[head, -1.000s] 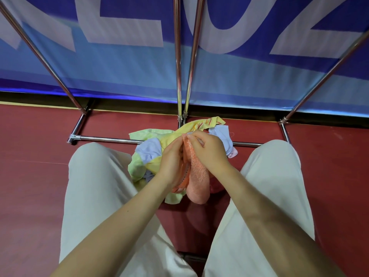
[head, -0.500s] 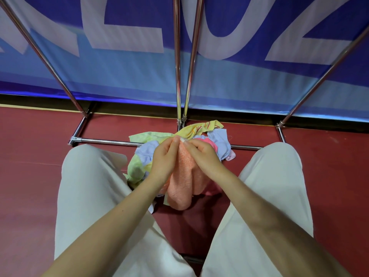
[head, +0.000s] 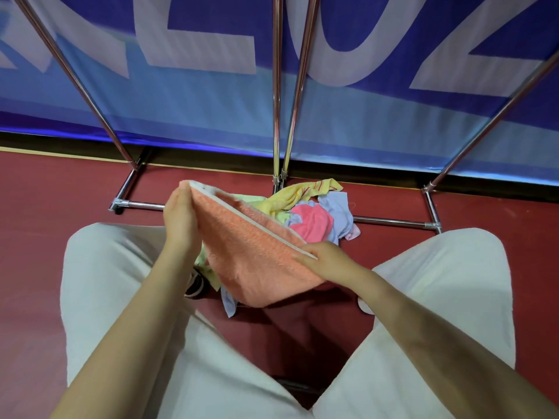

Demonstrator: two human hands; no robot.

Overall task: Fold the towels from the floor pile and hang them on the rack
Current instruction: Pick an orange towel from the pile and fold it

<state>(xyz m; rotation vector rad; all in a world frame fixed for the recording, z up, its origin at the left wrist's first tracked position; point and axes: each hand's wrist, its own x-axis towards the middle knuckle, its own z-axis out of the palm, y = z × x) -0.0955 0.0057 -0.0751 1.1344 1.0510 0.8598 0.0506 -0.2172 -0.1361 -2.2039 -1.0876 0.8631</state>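
A towel (head: pixel 257 261) is held between the knees, before the pile (head: pixel 314 213); the rack (head: pixel 276 86) is placed behind.

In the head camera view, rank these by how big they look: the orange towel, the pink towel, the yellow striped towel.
1. orange towel, spread between the left hand and right hand; it is nearest the camera, so true size is unsure.
2 and 3. yellow striped towel and pink towel look alike; both are crumpled and partly hidden.
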